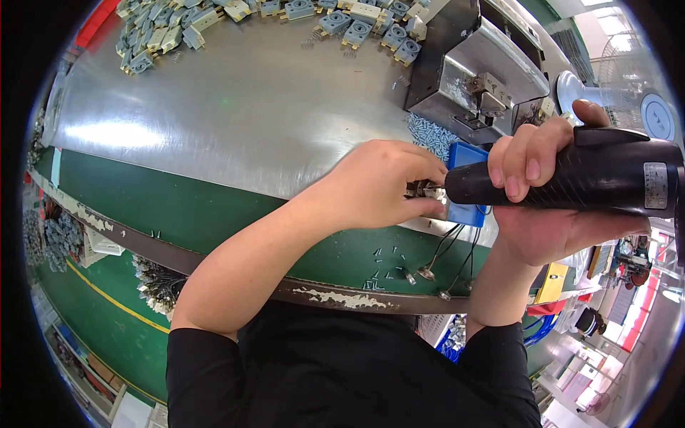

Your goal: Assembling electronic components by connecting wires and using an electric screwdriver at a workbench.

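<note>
My right hand (pixel 535 178) is wrapped round a black electric screwdriver (pixel 606 175), which lies level with its nose pointing left. At that nose, my left hand (pixel 389 182) pinches a small dark part with metal on it (pixel 422 189); fingers cover most of it, so its exact kind does not show. The screwdriver's tip meets or nearly meets this part. Just behind and below both hands sits a blue tray (pixel 467 155), partly hidden by the screwdriver. A heap of small silvery screws (pixel 430 134) lies beyond my left fingertips.
Grey block-shaped parts (pixel 357 32), some with springs, are piled along the far side of the metal sheet (pixel 250 107). A metal fixture (pixel 485 78) stands at the back right. Loose screws (pixel 385 274) and black cables with metal ends (pixel 446 250) lie near the green bench's front edge.
</note>
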Demonstrator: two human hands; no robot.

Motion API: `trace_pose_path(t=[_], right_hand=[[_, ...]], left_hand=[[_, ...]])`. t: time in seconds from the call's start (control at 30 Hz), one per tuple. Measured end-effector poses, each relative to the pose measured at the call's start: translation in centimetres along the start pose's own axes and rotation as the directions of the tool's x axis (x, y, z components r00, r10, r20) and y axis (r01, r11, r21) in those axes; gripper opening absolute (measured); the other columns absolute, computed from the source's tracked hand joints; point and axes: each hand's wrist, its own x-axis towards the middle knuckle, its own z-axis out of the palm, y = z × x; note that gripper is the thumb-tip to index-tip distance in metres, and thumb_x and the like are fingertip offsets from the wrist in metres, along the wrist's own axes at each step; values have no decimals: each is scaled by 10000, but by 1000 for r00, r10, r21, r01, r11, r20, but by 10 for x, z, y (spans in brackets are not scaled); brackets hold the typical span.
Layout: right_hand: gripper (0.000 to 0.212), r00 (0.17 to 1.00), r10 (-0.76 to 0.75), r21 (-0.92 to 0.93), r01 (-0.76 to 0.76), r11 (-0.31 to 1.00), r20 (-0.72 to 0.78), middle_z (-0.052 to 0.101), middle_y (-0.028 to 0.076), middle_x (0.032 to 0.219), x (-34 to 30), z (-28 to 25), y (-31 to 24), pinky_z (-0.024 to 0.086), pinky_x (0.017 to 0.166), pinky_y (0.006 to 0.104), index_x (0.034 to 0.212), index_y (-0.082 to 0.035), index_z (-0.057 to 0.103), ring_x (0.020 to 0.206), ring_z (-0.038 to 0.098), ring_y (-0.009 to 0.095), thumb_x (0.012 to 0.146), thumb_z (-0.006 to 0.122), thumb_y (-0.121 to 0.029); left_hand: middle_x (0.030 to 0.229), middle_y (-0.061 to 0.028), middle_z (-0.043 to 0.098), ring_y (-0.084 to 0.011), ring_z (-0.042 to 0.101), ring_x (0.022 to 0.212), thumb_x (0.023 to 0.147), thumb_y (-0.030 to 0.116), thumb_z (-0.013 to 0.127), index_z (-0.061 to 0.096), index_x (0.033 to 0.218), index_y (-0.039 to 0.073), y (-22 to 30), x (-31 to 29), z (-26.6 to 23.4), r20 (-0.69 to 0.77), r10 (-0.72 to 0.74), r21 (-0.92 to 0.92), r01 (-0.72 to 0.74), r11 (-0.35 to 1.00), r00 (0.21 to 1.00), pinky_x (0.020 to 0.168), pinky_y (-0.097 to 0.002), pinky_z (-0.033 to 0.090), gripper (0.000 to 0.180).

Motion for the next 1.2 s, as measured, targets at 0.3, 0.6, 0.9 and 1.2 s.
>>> trace_pose_path(t=[0.3,0.6,0.9,1.2], right_hand=[[1206,997,23,-45,-27,999,-78,550,53,796,-4,0,4,462,597,348,1497,-12,399,619,549,162,770,500,-969],[1270,998,38,-45,-40,998,-53,539,44,784,3,5,9,463,572,342,1472,16,421,591,532,156,730,463,-1013],[1201,996,3,-61,2,998,88,544,38,772,2,8,17,459,544,330,1374,-4,475,562,529,139,716,494,-1009],[1094,992,31,-91,-20,996,121,563,20,764,3,7,16,485,559,311,1292,-48,513,567,552,129,729,529,-986]], left_hand=[[1137,-89,762,-300,725,1006,812,290,848,751,915,18,3,2,-2,21,-44,16,43,999,999,850,-399,580,306],[1075,-93,754,-319,715,982,814,265,835,748,963,38,2,1,0,25,-68,14,68,998,997,834,-418,573,285],[908,-80,717,-326,701,904,812,263,834,752,1009,92,6,1,-3,43,-74,68,71,995,996,767,-443,551,274],[893,-100,729,-339,708,885,802,264,842,760,982,84,-1,1,-1,43,-61,62,58,996,997,771,-444,554,268]])
